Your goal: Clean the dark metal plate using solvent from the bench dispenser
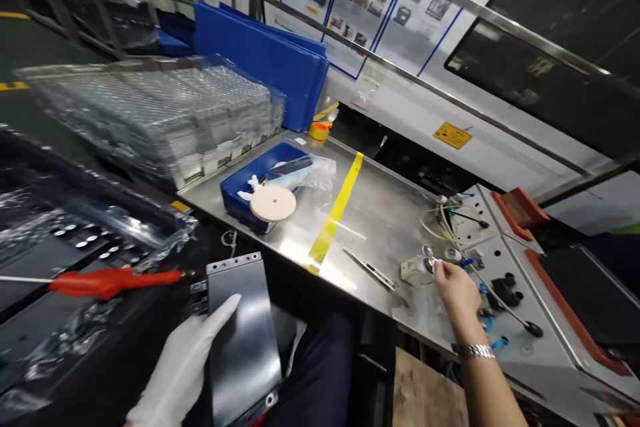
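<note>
Item: dark grey rectangular metal plate (pixel 243 340) — at six o'clock, over your lap, clasped along its left edge by your white-gloved left hand (pixel 187 363). Your bare right hand (pixel 457 290), at three o'clock, pinches a small shiny metal part (pixel 429 260) on the steel bench (pixel 380 213). Step: fetching the part; next likely calls for bringing it to the plate.

- We see a flat, dark grey rectangular metal plate (pixel 243 333) with a glossy face. Small holes run along its top edge, and a small fitting sits at its upper left corner. It is tilted slightly, low and left of centre, below the table edge, and a white-gloved hand grips its left side.
- We see a small shiny silver metal piece (pixel 429 259), rounded in shape, at a bare hand's fingertips. It is just above the steel tabletop, right beside a small white box. Its finer detail is too small to tell.
</note>
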`<state>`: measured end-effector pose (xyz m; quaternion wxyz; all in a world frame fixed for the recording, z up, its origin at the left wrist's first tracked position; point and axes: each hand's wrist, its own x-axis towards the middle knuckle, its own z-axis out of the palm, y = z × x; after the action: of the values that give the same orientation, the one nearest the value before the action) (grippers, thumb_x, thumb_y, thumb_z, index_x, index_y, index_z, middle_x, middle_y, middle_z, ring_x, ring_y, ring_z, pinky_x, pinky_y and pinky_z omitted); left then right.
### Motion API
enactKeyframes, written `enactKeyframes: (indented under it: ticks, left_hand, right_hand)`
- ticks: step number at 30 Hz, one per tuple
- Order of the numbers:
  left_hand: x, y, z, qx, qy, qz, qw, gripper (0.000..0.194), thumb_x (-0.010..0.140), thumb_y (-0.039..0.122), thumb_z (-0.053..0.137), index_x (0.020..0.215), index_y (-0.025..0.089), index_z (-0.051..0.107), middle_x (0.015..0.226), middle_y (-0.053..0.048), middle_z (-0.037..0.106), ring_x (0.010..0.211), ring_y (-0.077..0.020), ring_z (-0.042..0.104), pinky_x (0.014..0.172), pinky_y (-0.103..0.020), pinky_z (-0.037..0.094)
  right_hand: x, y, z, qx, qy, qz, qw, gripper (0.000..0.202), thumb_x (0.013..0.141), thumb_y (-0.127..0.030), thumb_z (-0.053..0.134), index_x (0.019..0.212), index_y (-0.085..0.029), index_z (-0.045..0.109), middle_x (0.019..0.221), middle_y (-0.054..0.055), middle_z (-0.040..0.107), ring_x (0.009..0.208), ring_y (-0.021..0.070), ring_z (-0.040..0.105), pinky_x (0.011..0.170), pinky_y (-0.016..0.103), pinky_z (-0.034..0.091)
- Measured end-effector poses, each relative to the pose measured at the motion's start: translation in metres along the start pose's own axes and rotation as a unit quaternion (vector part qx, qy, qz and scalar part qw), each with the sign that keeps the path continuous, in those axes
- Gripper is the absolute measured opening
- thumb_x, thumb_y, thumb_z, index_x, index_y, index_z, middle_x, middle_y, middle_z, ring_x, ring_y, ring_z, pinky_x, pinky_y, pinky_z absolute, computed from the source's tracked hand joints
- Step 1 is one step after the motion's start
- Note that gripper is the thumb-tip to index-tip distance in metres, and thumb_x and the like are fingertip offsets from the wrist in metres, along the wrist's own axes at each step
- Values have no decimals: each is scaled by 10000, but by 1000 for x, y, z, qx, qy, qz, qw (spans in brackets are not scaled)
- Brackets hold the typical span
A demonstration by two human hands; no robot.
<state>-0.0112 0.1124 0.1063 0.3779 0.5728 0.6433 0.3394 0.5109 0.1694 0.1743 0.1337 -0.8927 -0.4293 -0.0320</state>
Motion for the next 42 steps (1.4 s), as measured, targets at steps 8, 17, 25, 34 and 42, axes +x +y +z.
enactKeyframes:
  ticks: [8,17,25,34,42]
  left_hand:
    - [4,72,-1,-236,33,-233,943,760,617,606,659,1095,20,736,1017,-172,742,1071,-352,650,1027,-437,496]
    - [1,49,31,-313,-21,-251,916,468,815,555,749,969,120,672,843,-36,689,947,-253,647,847,-347,516]
    - [-2,47,25,-273,10,-249,929,529,767,640,756,822,127,636,719,13,572,726,-149,477,693,-304,444]
    - [4,58,8,-320,25,-289,902,590,685,573,780,991,72,716,1000,-130,733,1000,-282,635,835,-346,513]
    - [7,77,-2,-324,59,-305,894,674,497,539,802,984,78,737,1326,-176,661,1323,-399,524,1125,-423,425]
  right_hand:
    - [-100,-55,-15,128,54,-138,981,348,911,-509,557,963,-217,738,890,73,727,764,216,662,706,316,506]
    - [-289,-175,7,248,-128,-585,762,237,1032,-152,420,1186,-173,598,775,42,623,622,196,577,531,326,427]
    - [-296,-177,20,247,-118,-588,761,266,1032,-151,396,1204,-148,598,771,45,604,618,205,561,534,334,402]
    - [-292,-155,26,250,-86,-587,766,251,1056,-170,388,1171,-145,610,711,21,569,558,172,514,516,307,343]
    - [-289,-143,25,277,-92,-539,790,234,1017,-127,456,1191,-138,612,735,35,587,597,172,540,534,296,356]
